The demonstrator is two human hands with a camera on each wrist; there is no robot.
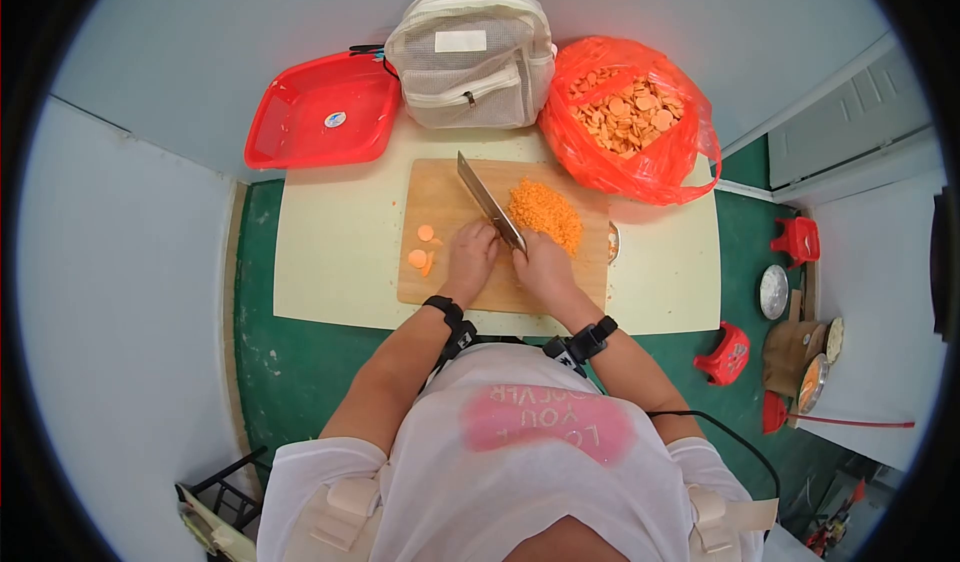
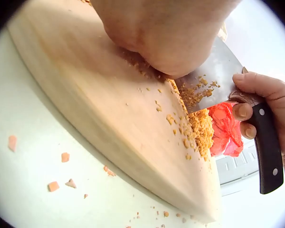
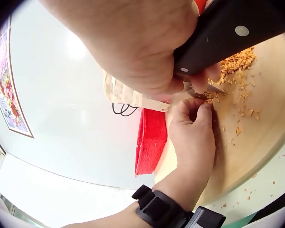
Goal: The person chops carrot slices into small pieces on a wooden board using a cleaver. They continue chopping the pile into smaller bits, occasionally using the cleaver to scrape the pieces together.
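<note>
My right hand [image 1: 547,270] grips a cleaver [image 1: 484,194] by its black riveted handle [image 2: 268,147], with the thumb against the top of the blade. The blade points away and left over the wooden cutting board [image 1: 430,187]; orange bits cling to its side. Right beside the blade, my left hand [image 1: 471,259] rests on the board with bent fingers, thumb and forefinger close together at the steel [image 3: 194,137]. What lies under those fingertips is hidden; I cannot tell what they hold. A heap of finely chopped carrot [image 1: 545,217] lies right of the blade, and carrot slices [image 1: 425,233] lie at the left.
Behind the board stand an empty red basin [image 1: 290,112], a pale mesh backpack [image 1: 465,97] and a red plastic bag [image 1: 630,172] full of carrot slices. Small orange scraps [image 2: 53,186] dot the pale table [image 1: 330,252]. Red stools [image 1: 725,354] stand on the green floor at right.
</note>
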